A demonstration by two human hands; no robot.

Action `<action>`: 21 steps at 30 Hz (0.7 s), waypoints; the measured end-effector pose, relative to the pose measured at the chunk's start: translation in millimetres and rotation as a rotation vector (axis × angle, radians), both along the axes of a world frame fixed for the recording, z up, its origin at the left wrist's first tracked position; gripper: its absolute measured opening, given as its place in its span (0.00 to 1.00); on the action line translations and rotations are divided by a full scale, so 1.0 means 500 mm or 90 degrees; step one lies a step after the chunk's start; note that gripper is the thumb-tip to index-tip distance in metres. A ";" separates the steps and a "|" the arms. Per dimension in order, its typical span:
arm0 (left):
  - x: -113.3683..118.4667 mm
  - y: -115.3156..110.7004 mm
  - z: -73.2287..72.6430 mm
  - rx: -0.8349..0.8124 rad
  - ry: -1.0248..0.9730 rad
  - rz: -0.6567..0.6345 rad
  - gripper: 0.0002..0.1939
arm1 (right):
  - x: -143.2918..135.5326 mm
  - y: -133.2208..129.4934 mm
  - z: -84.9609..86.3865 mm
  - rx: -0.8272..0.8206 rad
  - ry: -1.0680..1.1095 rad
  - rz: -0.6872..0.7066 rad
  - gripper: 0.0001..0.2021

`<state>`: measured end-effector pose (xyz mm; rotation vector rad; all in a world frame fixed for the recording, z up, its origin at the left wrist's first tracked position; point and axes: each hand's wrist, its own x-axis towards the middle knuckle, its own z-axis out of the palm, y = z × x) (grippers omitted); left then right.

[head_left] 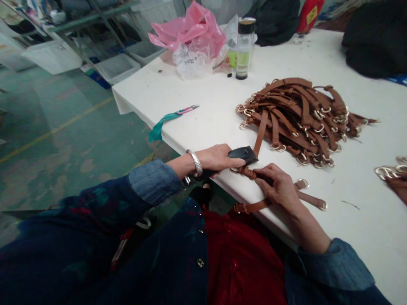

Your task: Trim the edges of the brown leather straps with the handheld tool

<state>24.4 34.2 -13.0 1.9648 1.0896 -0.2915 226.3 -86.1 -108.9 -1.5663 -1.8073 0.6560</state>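
Observation:
My left hand (pixel 218 157), with a silver bracelet at the wrist, is closed around a black leather-like piece (pixel 244 153) at the table's front edge. A small stud shows on that piece. Just beneath it lies the buckled end of a brown strap (pixel 249 172). The fingers of my right hand (pixel 278 184) pinch this strap; the fingertips are partly hidden. Under and beside my right hand is another brown strap (pixel 254 206) with a metal buckle, hanging towards the edge. Strap ends with gold rings (pixel 313 200) stick out to its right.
A heap of brown straps (pixel 295 114) with gold rings covers the middle right of the white table (pixel 210 123). Pink-handled snips (pixel 189 109) with green cloth lie left. Behind stand a glass bottle (pixel 244 53) and a pink plastic bag (pixel 197 27). More straps (pixel 396 176) lie far right.

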 end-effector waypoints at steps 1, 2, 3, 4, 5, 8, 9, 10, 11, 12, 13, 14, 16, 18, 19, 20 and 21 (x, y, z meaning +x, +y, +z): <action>-0.005 0.001 -0.001 0.006 0.007 0.004 0.28 | 0.000 0.000 -0.001 0.002 -0.001 0.004 0.13; -0.015 0.001 -0.001 0.009 0.014 0.011 0.28 | 0.001 0.000 -0.002 0.003 -0.001 0.007 0.13; -0.027 0.002 0.000 0.007 0.021 0.019 0.28 | 0.001 0.000 -0.003 0.003 -0.002 0.008 0.13; -0.041 0.003 0.001 0.001 0.029 0.029 0.29 | 0.001 0.000 -0.005 0.003 -0.001 0.008 0.14; -0.056 0.002 0.002 -0.009 0.037 0.037 0.30 | 0.000 0.000 -0.006 0.003 0.002 0.007 0.14; -0.087 -0.006 0.008 -0.057 0.051 0.042 0.31 | -0.001 0.000 -0.010 0.006 0.007 -0.004 0.14; -0.092 -0.011 0.010 -0.074 0.048 0.036 0.31 | -0.001 0.000 -0.010 0.008 0.007 -0.008 0.14; -0.094 -0.016 0.010 -0.089 0.042 0.029 0.30 | -0.001 0.001 -0.011 0.010 0.007 -0.011 0.14; -0.093 -0.021 0.010 -0.101 0.036 0.025 0.30 | -0.002 0.001 -0.011 0.013 0.008 -0.012 0.13; -0.089 -0.024 0.009 -0.109 0.028 0.023 0.30 | -0.002 0.001 -0.011 0.014 0.007 -0.011 0.13; -0.083 -0.026 0.008 -0.113 0.020 0.026 0.29 | -0.001 0.001 -0.012 0.013 0.006 -0.011 0.13; -0.076 -0.027 0.006 -0.114 0.013 0.032 0.29 | -0.001 0.001 -0.012 0.015 0.005 -0.016 0.13; -0.058 -0.025 0.002 -0.106 0.000 0.047 0.29 | -0.001 0.001 -0.013 0.017 0.001 -0.030 0.13; -0.040 -0.020 -0.001 -0.090 -0.007 0.059 0.29 | -0.001 0.001 -0.012 0.018 0.003 -0.040 0.13; -0.033 -0.017 -0.002 -0.078 -0.008 0.062 0.29 | -0.001 0.000 -0.011 0.018 0.008 -0.041 0.12; -0.028 -0.015 -0.002 -0.062 -0.011 0.061 0.28 | -0.002 0.000 -0.009 0.018 0.015 -0.041 0.12; -0.026 -0.014 -0.003 -0.044 -0.015 0.058 0.28 | -0.002 -0.001 -0.007 0.019 0.022 -0.042 0.12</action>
